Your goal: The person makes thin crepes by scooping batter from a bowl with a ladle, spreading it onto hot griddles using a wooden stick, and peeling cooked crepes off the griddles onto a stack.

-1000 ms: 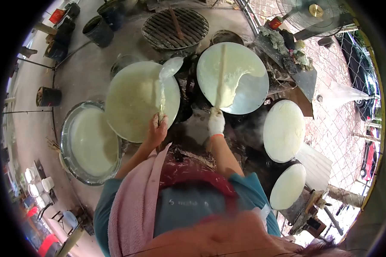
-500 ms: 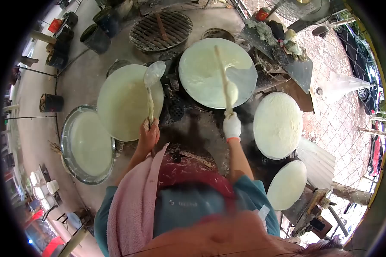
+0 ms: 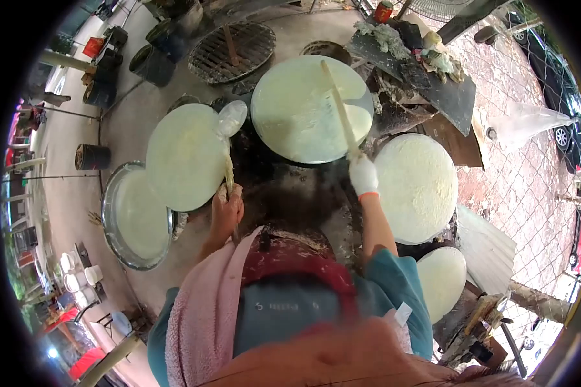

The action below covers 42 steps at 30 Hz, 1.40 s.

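Observation:
My bare left hand (image 3: pixel 228 206) is wrapped round the batter-caked handle of a ladle (image 3: pixel 232 118). The ladle's bowl hangs at the right edge of a round, pale-coated griddle (image 3: pixel 186 155). In a white glove, my right hand (image 3: pixel 364 174) grips a long wooden stick (image 3: pixel 339 106). That stick lies across the upper round griddle (image 3: pixel 297 109), where pale batter covers most of the surface. A thicker pool of batter (image 3: pixel 358 121) sits to the right of the stick, and a greyer patch shows at the right rim. Below the left griddle, a metal basin (image 3: pixel 113 235) holds pale liquid batter.
Two more coated round griddles, one beside my right arm (image 3: pixel 416 187) and one lower (image 3: pixel 442 284), stand at the right. A round grate (image 3: pixel 206 55) lies beyond the griddles. Dark buckets (image 3: pixel 152 64) stand at upper left; a wire fence (image 3: pixel 516 174) runs along the right.
The stick's handle end and my right hand have moved right, and batter covers more of the upper griddle's left side. The ladle stays in my left hand. The view has shifted slightly.

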Available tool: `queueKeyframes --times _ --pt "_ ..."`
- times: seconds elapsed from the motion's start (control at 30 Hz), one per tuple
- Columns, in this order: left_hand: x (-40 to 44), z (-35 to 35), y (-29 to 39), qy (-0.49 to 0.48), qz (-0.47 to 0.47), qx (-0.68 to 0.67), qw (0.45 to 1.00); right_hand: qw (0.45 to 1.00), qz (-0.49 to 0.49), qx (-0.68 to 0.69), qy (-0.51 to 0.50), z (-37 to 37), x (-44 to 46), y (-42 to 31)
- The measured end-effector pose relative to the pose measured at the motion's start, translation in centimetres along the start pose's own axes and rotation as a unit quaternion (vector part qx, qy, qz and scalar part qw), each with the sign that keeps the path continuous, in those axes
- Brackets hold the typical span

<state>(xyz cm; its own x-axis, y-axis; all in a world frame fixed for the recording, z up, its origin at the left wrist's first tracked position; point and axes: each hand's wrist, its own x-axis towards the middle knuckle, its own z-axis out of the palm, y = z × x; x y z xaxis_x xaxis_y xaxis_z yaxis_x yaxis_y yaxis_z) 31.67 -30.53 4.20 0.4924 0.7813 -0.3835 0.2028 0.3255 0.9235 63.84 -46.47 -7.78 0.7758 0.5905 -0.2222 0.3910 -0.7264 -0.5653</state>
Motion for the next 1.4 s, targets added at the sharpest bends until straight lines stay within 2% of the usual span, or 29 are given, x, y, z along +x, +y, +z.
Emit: queueKeyframes --times 0.07,0.1,0.13,0.2,0.27,0.33,0.4,0.47,0.57,0.63,0.67,0.7,0.77,0.8,0.83,0.9,0.97,1.07,1.1,1.2,1.23,1.3,1.4 --pt "0.6 0.4 0.0 -0.007 -0.007 -0.002 1.0 0.999 -0.032 0.03 -0.03 1.2 -2.8 0.0" --pt "0.9 0.3 -0.2 -0.008 -0.007 0.004 1.0 0.998 0.006 -0.023 -0.064 1.0 -4.6 -0.5" --pt "1.3 0.5 -0.3 -0.01 -0.006 0.01 1.0 0.997 0.025 -0.015 -0.067 1.6 -5.6 0.5" --pt "1.4 0.7 -0.2 -0.009 -0.012 0.016 1.0 0.997 0.055 -0.053 -0.025 1.0 -4.0 1.0" --pt "1.4 1.2 0.4 -0.012 -0.014 0.025 1.0 0.992 0.09 -0.089 -0.009 -0.5 0.5 0.0" --pt "1.6 0.9 -0.1 -0.006 -0.018 0.048 0.999 0.992 0.071 -0.103 0.005 -1.8 5.7 -0.4" --pt "1.3 0.9 -0.4 0.005 -0.02 0.055 0.998 0.982 0.053 -0.18 0.033 -2.8 10.9 -1.1" --pt "1.2 1.3 -0.5 0.018 -0.032 0.064 0.997 0.982 0.034 -0.176 0.053 -4.0 14.0 -3.4" --pt "1.4 1.7 -0.7 0.005 -0.041 0.069 0.997 0.995 -0.055 -0.058 0.06 -4.4 11.2 -7.0" --pt "1.9 1.9 -1.3 -0.015 -0.03 0.083 0.996 0.997 0.012 -0.011 -0.077 -4.3 6.9 -6.6" --pt "2.4 2.2 -1.4 -0.025 -0.021 0.088 0.996 0.982 -0.091 0.161 0.033 -3.7 2.9 -5.5" --pt "2.7 2.8 -0.9 -0.031 -0.02 0.087 0.995 0.935 -0.084 0.338 0.059 -3.1 -0.1 -4.5" --pt "3.1 4.3 0.1 -0.039 -0.021 0.085 0.995 0.856 0.015 0.5 0.127 2.1 -3.2 1.4" --pt "3.5 5.0 0.1 -0.046 -0.013 0.083 0.995 0.784 0.088 0.598 0.141 3.6 -4.9 2.6" --pt "4.2 5.7 0.1 -0.054 -0.004 0.083 0.995 0.784 0.168 0.594 0.07 3.5 -6.1 2.7" --pt "6.3 7.0 -0.3 -0.075 0.02 0.085 0.993 0.789 0.25 0.561 -0.027 1.3 -7.4 2.1" --pt "9.3 8.5 -0.1 -0.103 0.028 0.075 0.991 0.814 0.255 0.516 -0.08 -2.2 -7.9 0.5" --pt "17.4 12.2 1.5 -0.184 0.051 0.093 0.977 0.83 0.23 0.503 -0.07 -2.1 -5.9 4.4" --pt "18.9 13.7 2.6 -0.194 0.038 0.08 0.977 0.823 0.318 0.455 -0.119 -3.6 -6.1 2.6" --pt "24.0 17.0 3.5 -0.254 0.024 0.107 0.961 0.836 0.261 0.46 -0.145 -3.1 -7.3 2.4" --pt "25.4 17.7 3.1 -0.268 0.018 0.107 0.957 0.847 0.27 0.441 -0.123 -3.7 -8.2 1.9" --pt "27.1 18.6 2.5 -0.298 0.007 0.106 0.949 0.837 0.163 0.523 0.017 1.9 -8.6 5.3" --pt "25.7 17.5 2.1 -0.333 -0.046 0.13 0.933 0.798 0.226 0.558 0.014 3.0 -11.5 0.7"
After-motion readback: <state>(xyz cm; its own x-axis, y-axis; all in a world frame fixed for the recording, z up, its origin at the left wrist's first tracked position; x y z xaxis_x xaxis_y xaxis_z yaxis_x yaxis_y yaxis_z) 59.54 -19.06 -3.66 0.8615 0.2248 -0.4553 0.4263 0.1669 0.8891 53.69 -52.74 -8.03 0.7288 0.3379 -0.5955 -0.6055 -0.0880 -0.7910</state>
